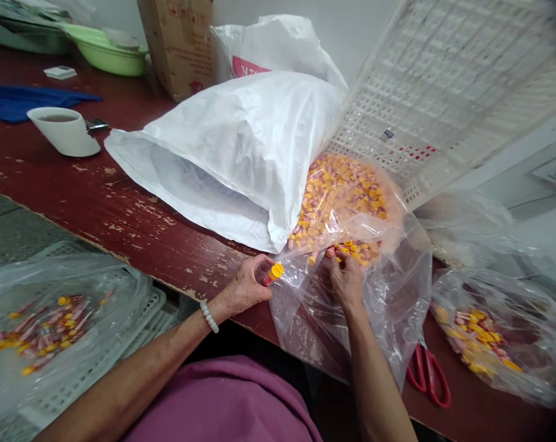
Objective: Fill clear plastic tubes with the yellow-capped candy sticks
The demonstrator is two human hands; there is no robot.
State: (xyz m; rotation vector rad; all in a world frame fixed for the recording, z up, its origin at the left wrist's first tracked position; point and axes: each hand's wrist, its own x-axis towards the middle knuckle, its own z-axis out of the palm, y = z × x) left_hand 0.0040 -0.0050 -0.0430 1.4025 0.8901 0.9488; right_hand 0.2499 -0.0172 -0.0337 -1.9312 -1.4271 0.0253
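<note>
My left hand (245, 286) is closed around a small clear tube with a yellow cap (275, 272) and some red near the cap, held just above the table's front edge. My right hand (348, 283) is at the mouth of a clear plastic bag (393, 294), its fingers bent down among small yellow-and-pink pieces (358, 250). Whatever those fingertips grip is hidden. Behind them, a large heap of the same yellow-topped pieces (342, 190) fills the bag. One loose piece (312, 258) lies between my hands.
A big white sack (241, 141) lies left of the heap. A white plastic crate (444, 86) leans behind. Red-handled scissors (429, 374) and another bag of pieces (480, 334) lie right. Lower left, bagged tubes (48, 331) rest on a crate. A white cup (66, 132) stands left.
</note>
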